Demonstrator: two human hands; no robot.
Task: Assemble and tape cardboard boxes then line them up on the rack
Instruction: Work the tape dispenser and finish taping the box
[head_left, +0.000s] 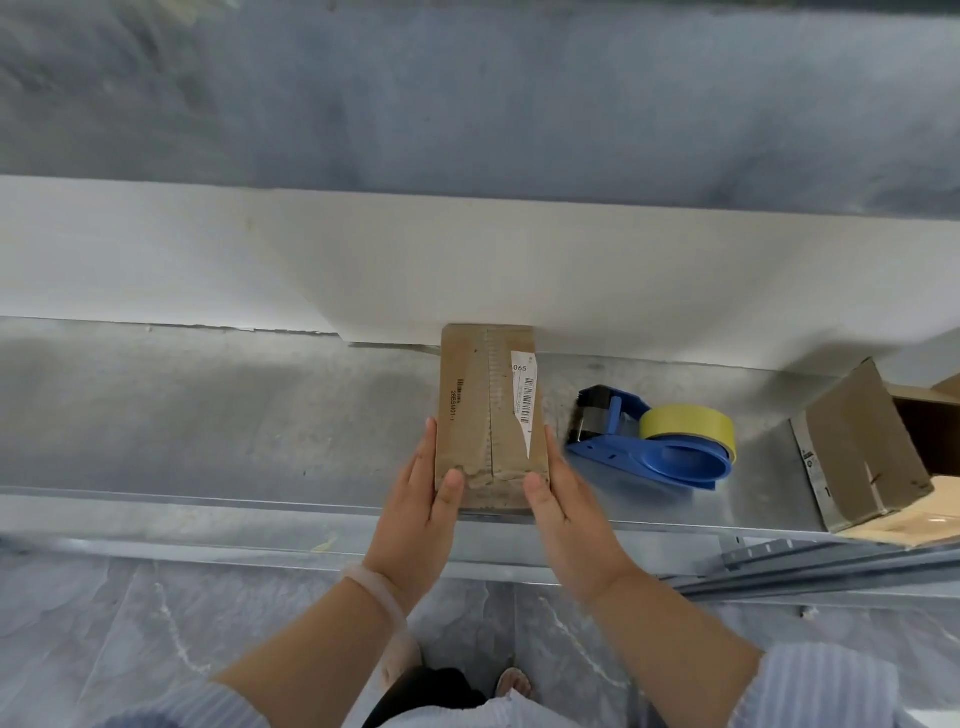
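**Box on rack, lining-up step**

Box (488, 415) sits on the metal rack (234, 405), taped seam up, far end touching the white wall (467, 260), near end at the shelf's front lip. I have my left hand (415, 519) flat on its left side and my right hand (571, 519) flat on its right side. Fingers are straight along the cardboard and thumbs lie over the top near edge. Nothing is clenched; the box is just pressed between two flat palms.

The tape gun (649, 447) lies just beside the box on the right, apart from it, with nobody holding it. A second box (852, 447) sits well off to the right, tilted, flaps open.

Step, my read: assembly and taping of this box look done, and this is placing and squaring it on the shelf.

Next, probably:
- square it against the wall and let go
- reach for the open box on the right, which looks untaped
- pick up the tape gun for it
- watch the right hand, which is near the gun and could knock it
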